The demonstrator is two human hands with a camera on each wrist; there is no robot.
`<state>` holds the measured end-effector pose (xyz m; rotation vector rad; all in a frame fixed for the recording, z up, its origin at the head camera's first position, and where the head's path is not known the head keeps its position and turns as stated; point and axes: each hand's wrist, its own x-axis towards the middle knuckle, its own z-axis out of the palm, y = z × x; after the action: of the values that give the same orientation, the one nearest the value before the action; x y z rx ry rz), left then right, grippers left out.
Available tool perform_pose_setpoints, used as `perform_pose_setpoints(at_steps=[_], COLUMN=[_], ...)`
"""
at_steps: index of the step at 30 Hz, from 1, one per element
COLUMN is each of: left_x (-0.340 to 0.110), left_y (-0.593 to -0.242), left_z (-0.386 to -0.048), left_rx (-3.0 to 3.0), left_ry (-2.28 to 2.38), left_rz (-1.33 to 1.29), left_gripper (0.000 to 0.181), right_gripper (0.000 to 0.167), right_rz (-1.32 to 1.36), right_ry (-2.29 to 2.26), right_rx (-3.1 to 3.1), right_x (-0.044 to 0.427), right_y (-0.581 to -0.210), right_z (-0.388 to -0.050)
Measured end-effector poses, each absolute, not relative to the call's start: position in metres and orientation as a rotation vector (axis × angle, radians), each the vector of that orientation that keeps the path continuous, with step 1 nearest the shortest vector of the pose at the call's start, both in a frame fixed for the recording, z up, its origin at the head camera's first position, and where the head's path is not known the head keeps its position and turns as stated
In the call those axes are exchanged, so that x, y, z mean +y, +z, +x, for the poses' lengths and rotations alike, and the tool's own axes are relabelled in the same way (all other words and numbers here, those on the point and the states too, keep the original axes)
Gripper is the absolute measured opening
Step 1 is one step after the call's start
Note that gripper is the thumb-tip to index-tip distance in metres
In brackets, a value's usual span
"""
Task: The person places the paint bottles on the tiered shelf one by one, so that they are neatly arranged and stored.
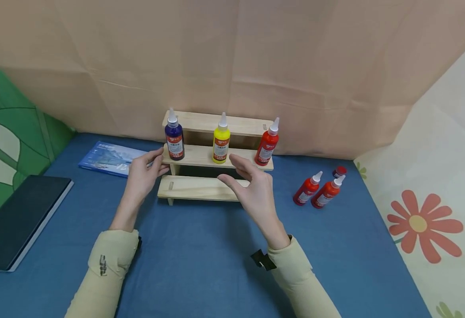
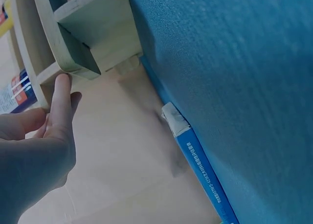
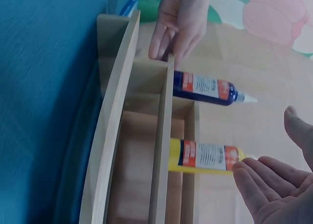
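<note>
A three-tier wooden display rack (image 1: 200, 187) stands at the back of the table. My left hand (image 1: 141, 174) pinches the left end of its middle tier, thumb and fingers on either side of the plank (image 2: 25, 48). On that tier stand a dark blue paint bottle (image 1: 174, 139), a yellow paint bottle (image 1: 221, 143) and a red paint bottle (image 1: 266, 145), all with white nozzle caps. My right hand (image 1: 256, 190) hovers before the rack's right part, thumb and fingers apart, holding nothing. It hides the lower tier's right end.
Right of the rack stand two red paint bottles (image 1: 307, 190) with a small red-capped container (image 1: 339, 171) behind them. At left lie a flat blue box (image 1: 111, 159) and a dark hardcover book (image 1: 21, 221). A beige sheet (image 1: 232, 57) hangs behind.
</note>
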<state>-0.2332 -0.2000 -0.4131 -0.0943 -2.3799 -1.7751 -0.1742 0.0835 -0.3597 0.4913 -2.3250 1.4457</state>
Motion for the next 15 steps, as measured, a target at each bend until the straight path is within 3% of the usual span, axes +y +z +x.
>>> perform_pose_setpoints(at_steps=[15], left_x=[-0.199], left_y=[-0.413], left_z=[-0.233], left_rx=[-2.372], left_ry=[-1.781], left_rz=[-0.089], left_gripper=[0.044], right_gripper=[0.052], right_rz=[0.423], right_ry=[1.428], right_rx=[-2.299], right_x=[0.110], right_y=[-0.363], right_z=[-0.171])
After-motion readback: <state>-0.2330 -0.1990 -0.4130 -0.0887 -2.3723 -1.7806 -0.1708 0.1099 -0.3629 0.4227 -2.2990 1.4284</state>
